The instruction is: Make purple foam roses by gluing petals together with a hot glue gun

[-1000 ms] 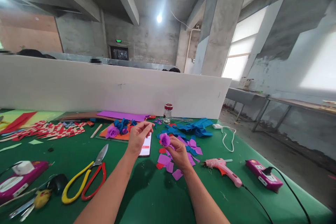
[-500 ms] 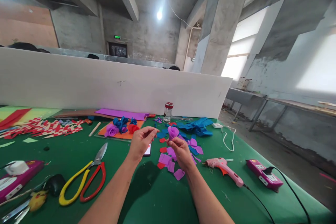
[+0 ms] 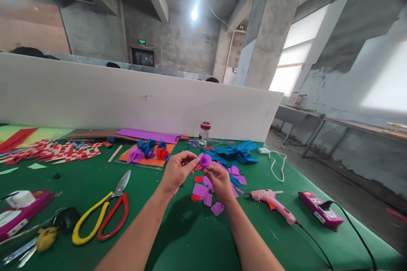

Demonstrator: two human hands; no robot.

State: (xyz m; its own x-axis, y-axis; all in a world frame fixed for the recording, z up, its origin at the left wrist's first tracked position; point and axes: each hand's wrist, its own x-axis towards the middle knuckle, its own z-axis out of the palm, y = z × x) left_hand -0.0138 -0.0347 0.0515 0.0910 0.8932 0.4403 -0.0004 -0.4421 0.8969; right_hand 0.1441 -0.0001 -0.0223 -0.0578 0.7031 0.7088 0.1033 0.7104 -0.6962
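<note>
A purple paper flower [image 3: 205,160] with curled petals is held up over the green table. My right hand [image 3: 220,181] pinches it low down, at its base. At the flower's left edge, the closed thumb and fingertips of my left hand [image 3: 178,172] grip a petal. Loose purple paper petals [image 3: 200,190] and red ones [image 3: 196,198] lie beneath and between my hands. Finished-looking purple [image 3: 135,155] and red paper flowers [image 3: 162,153] rest with blue ones on an orange sheet [image 3: 144,162], left of my hands.
Yellow-and-red-handled scissors [image 3: 118,194] lie at left, and a pink glue gun [image 3: 272,204] at right near a purple power strip [image 3: 320,211]. Behind the hands stand a red-lidded glass jar [image 3: 204,134] and crumpled blue paper [image 3: 239,152]. A white board [image 3: 136,97] borders the table's back.
My left hand has moved right and now touches the purple flower. The flower has tipped so its spiral centre faces me and shifted slightly left.
</note>
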